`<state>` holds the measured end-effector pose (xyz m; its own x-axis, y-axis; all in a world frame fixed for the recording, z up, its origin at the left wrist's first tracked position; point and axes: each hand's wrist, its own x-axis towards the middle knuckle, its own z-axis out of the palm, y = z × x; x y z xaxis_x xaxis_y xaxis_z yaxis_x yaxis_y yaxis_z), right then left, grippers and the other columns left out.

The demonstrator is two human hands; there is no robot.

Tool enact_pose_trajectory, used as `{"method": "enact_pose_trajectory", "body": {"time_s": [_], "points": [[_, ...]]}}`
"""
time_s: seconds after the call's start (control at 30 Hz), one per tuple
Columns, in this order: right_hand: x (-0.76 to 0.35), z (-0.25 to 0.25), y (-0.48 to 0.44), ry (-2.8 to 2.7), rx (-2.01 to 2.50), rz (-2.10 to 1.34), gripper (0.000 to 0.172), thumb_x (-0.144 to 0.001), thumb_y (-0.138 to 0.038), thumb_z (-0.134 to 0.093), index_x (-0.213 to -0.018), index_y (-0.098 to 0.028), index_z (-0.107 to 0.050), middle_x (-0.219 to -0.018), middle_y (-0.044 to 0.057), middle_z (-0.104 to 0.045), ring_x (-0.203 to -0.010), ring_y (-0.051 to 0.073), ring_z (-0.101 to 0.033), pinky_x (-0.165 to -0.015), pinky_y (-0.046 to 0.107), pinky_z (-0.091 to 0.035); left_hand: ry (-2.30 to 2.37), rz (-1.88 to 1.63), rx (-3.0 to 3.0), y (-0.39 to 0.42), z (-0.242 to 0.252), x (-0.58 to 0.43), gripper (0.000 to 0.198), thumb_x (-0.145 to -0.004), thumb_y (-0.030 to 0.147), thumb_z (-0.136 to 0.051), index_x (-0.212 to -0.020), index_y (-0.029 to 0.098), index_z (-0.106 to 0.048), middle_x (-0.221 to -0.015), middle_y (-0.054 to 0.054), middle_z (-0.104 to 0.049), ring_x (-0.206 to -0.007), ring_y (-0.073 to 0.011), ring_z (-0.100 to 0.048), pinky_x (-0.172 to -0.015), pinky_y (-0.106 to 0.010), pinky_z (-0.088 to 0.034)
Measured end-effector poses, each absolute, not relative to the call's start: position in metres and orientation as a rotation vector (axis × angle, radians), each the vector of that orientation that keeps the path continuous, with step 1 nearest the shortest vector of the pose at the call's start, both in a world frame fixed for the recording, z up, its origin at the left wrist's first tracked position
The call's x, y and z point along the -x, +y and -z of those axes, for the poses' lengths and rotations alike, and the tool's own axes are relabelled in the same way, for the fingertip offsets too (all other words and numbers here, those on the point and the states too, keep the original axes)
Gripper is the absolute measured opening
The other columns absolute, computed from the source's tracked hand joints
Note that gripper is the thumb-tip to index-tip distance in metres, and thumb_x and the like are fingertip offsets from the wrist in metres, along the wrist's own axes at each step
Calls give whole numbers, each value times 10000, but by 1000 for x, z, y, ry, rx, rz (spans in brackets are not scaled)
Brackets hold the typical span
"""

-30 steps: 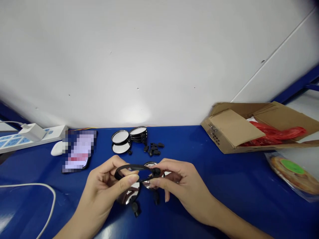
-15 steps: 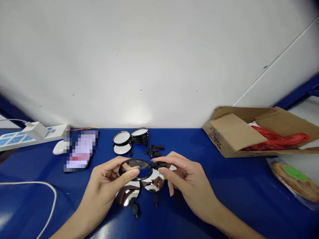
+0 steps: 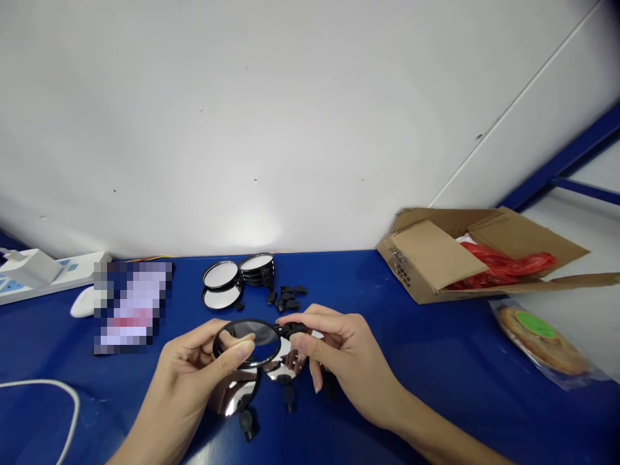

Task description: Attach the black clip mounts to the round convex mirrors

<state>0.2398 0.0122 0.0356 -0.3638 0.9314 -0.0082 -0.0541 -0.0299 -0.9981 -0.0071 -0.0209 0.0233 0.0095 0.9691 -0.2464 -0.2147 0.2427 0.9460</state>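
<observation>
My left hand (image 3: pixel 188 374) holds a round black-rimmed mirror (image 3: pixel 249 342) up by its edge, with the thumb across the lower rim. My right hand (image 3: pixel 339 355) pinches a small black mount (image 3: pixel 290 330) at that mirror's right edge. Below the hands, two more round mirrors lie on the table, one (image 3: pixel 235 395) partly under my left hand and one (image 3: pixel 285 366) under the held mirror. Black plug-like parts (image 3: pixel 247 423) sit just beneath them. Farther ahead lie loose mirrors (image 3: pixel 220 274), a mirror stack (image 3: pixel 256 268) and a heap of small black parts (image 3: pixel 285 297).
The blue table (image 3: pixel 411 336) meets a white wall. To the left are a pixelated phone (image 3: pixel 130 307), a white mouse (image 3: pixel 84 302), a power strip (image 3: pixel 48 284) and a white cable (image 3: pixel 39 385). To the right are an open cardboard box (image 3: pixel 416 258) holding red plastic and a wrapped round item (image 3: pixel 537 336).
The held mirror has turned from nearly edge-on to face me. Both hands and the whole scene sit farther left in view as my head has turned.
</observation>
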Motion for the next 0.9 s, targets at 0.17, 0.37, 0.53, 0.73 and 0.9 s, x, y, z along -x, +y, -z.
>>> {"method": "enact_pose_trajectory", "body": {"time_s": [0.17,0.37,0.53,0.73,0.9], "points": [[-238,-35,12,-1429,958,-1560,260,-1015,-483,-864,-1187,-301,-933,-934,-3,-687,-509,49,-663,-541,202,-535,1133,-1109,-889,-19,-23,6,383,-854,483,-999,-798,180,-771,-711,17,-610,-578,-111,-534,-499,-193,-441],[-236,-39,7,-1440,995,-1508,310,-1014,-519,-861,-1237,-311,-912,-945,10,-698,-637,112,-705,-529,222,-530,1021,-1101,-802,-16,-31,2,313,-900,450,-980,-1002,194,-831,-787,-11,-699,-673,-149,-662,-627,-224,-600],[-240,-45,8,-1679,1041,-1202,198,-1041,-441,-840,-1201,-349,-908,-942,-1,-742,-724,125,-678,-646,258,-537,1011,-1024,-833,-13,-33,3,400,-925,500,-954,-1137,179,-848,-888,-84,-838,-710,-219,-806,-654,-283,-699],[-244,-42,9,-1802,973,-915,131,-1047,-369,-843,-1142,-300,-901,-831,-12,-763,-674,132,-665,-677,281,-535,997,-1011,-843,-12,-42,2,437,-907,496,-971,-1162,174,-822,-885,-103,-880,-636,-230,-834,-606,-266,-688],[-250,-45,12,-1905,813,-843,104,-1008,-328,-888,-1062,-242,-867,-787,-11,-732,-637,134,-632,-608,277,-508,998,-983,-897,-16,-47,-1,496,-904,454,-980,-1266,174,-791,-707,-71,-830,-531,-179,-752,-548,-224,-618]]}}
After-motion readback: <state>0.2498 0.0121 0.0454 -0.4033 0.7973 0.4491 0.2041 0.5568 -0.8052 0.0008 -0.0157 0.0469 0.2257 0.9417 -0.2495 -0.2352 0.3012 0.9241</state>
